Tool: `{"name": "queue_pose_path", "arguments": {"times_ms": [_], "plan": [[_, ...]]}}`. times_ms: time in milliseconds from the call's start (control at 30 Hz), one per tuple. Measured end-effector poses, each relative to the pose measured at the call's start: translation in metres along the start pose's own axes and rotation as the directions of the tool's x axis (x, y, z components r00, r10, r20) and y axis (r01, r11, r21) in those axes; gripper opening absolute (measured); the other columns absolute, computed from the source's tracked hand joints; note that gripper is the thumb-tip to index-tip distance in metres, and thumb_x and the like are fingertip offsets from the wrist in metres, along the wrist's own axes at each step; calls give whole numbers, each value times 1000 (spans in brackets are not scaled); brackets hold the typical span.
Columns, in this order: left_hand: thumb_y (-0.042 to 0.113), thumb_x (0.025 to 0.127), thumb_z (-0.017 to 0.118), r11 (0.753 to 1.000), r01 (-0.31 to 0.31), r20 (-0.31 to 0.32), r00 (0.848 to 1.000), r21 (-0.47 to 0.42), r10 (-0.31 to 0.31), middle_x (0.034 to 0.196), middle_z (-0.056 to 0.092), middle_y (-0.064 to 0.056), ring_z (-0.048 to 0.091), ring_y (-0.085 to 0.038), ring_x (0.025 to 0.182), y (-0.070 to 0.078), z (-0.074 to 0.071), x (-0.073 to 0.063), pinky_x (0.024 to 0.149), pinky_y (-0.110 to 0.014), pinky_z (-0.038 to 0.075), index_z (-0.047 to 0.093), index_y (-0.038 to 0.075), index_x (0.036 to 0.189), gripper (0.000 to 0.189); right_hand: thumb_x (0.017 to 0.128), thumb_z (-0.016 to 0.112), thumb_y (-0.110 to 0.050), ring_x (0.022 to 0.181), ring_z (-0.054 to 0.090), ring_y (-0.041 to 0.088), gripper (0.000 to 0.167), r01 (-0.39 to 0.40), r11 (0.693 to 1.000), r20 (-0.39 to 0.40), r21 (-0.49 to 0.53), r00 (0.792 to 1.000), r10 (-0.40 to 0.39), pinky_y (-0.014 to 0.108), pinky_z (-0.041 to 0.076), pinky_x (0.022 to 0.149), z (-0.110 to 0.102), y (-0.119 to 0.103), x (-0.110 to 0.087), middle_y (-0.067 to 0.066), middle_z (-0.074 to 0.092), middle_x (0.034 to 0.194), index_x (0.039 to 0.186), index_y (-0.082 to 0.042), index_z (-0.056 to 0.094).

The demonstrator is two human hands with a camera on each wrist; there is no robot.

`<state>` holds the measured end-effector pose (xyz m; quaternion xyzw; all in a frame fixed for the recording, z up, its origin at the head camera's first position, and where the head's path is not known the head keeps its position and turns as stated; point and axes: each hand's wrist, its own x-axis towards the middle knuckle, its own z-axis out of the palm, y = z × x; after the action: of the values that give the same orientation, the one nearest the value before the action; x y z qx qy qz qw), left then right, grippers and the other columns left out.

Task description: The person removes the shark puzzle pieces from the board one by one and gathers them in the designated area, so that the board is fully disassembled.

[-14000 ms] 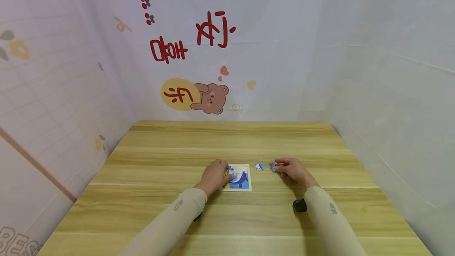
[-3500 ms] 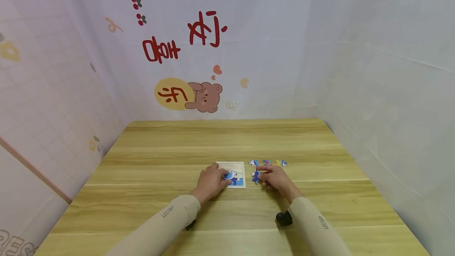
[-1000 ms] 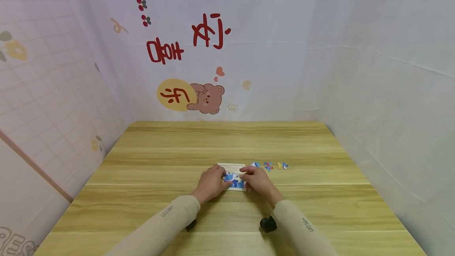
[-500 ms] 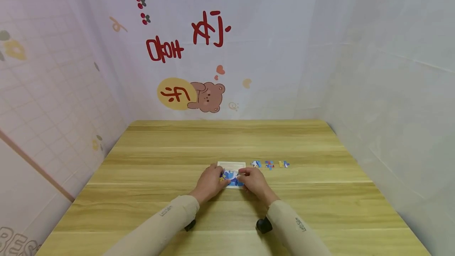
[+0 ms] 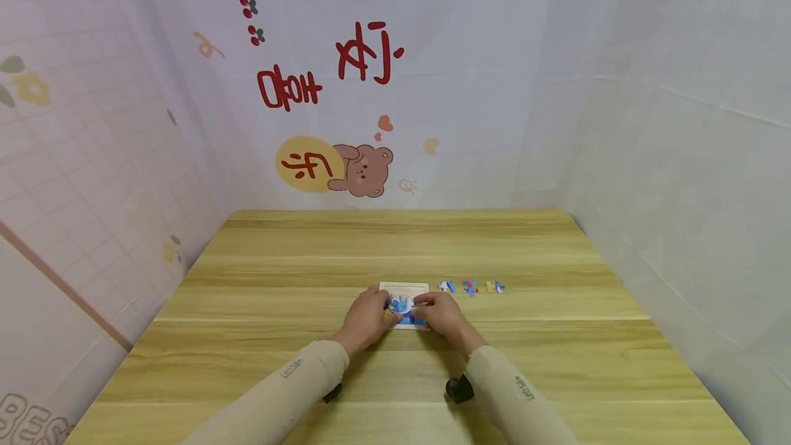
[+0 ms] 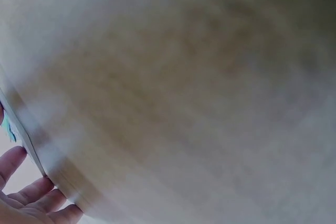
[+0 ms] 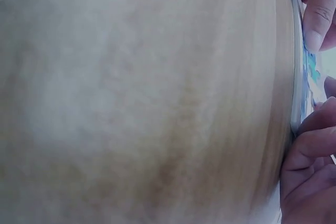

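A square white jigsaw tray lies on the wooden table, with blue dolphin-picture pieces in its nearer part. Its far strip shows bare. My left hand grips the tray's left side, thumb over the pieces; in the left wrist view, fingertips sit right at the tray edge. Over the tray's right side, my right hand pinches a small puzzle piece between thumb and fingers, mostly hidden by them. To the right of the tray lie a white-and-blue piece, a red-and-blue piece and a yellow-and-blue piece.
The wooden table reaches back to a white cloth wall with printed drawings. More cloth hangs along the left and right sides. A black wrist camera hangs under the right sleeve.
Between 3.5 and 1 second ago, the right hand moved left from the loose pieces to the tray, and the dark blue piece left the table. Since then both hands have hardly shifted.
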<state>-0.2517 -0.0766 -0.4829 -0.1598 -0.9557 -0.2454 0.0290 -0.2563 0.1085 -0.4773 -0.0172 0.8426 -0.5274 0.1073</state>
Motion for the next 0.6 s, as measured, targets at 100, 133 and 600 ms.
{"name": "queue_pose_path", "arguments": {"times_ms": [100,133,600], "plan": [[29,88,77,1000,7,9,1000,-5,-7,93,55,-5,50,-19,80,1,0,0,76,-39,46,65,2,103,33,91,67,-4,52,49,13,26,10,1000,-7,12,1000,-10,26,43,47,0,2,0,9,63,73,116,5,68],[29,88,77,1000,9,10,1000,-5,-9,93,55,-5,51,-19,80,1,0,0,76,-39,46,66,2,103,33,92,67,-4,52,49,14,25,10,1000,-11,16,1000,-10,26,43,47,1,2,0,8,62,73,115,4,68],[28,88,77,1000,-1,4,1000,-6,1,91,53,-4,49,-19,78,1,1,-1,74,-38,45,65,2,103,33,90,69,-3,55,58,15,12,31,998,-95,54,995,-26,25,47,50,3,9,6,7,69,82,100,2,73]]}}
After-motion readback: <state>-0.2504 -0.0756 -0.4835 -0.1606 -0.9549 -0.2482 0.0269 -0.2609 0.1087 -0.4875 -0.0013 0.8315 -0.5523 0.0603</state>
